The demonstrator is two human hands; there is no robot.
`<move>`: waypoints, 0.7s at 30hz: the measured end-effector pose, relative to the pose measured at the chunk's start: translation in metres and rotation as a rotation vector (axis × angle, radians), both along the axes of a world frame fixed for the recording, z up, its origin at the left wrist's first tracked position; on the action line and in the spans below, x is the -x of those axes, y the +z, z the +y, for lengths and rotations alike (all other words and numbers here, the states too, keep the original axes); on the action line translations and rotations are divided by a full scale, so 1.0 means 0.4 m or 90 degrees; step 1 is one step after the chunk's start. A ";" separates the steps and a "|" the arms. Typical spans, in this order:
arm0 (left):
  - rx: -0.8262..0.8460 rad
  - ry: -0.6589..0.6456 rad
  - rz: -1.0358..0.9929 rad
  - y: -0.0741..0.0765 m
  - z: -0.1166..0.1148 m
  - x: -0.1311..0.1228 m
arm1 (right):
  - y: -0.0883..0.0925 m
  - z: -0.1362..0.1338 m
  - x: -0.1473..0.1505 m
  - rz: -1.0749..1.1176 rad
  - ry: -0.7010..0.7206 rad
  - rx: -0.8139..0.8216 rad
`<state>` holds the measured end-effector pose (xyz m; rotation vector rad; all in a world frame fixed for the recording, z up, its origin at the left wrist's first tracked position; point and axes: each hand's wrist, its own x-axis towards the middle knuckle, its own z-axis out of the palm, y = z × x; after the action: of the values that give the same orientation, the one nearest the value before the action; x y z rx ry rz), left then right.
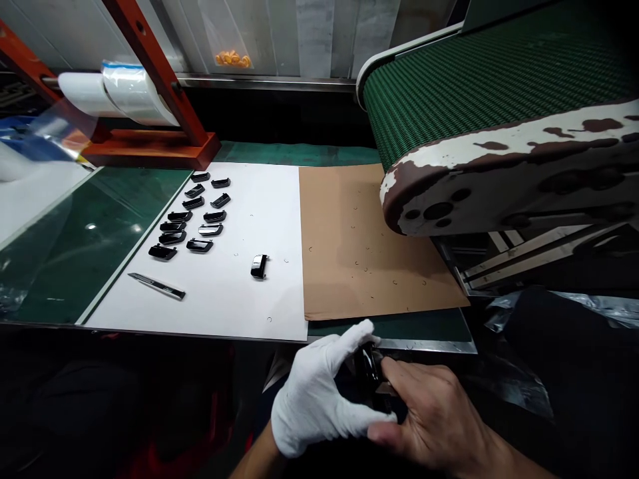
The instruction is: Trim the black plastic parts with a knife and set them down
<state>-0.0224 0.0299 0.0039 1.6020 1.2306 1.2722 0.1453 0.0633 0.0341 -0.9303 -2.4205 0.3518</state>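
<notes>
Below the table's front edge, my left hand (319, 396) in a white glove curls its fingers round a small glossy black plastic part (370, 366). My bare right hand (429, 416) pinches the same part from the right side. On the white sheet (249, 199) several similar black parts (192, 216) lie in two rows, and a single black part (259, 266) sits apart near the sheet's middle.
A utility knife (157, 286) lies at the sheet's front left. A brown cardboard sheet (359, 253) adjoins on the right, under a green conveyor belt (489, 80) with a worn white frame. A roll of clear film (117, 93) hangs on an orange stand at the back left.
</notes>
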 end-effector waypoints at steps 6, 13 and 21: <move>0.036 -0.093 -0.322 -0.016 0.016 -0.031 | 0.034 -0.013 0.033 0.136 -0.066 -0.003; 0.002 -0.097 -0.338 -0.029 0.014 -0.031 | 0.041 -0.027 0.040 0.121 -0.109 0.002; -0.040 -0.089 -0.231 -0.005 0.015 -0.017 | 0.040 -0.029 0.028 0.094 -0.127 0.006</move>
<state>-0.0157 0.0361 0.0017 1.3952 0.8478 1.4456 0.1339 0.0516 0.0502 -1.0995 -2.1727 0.3464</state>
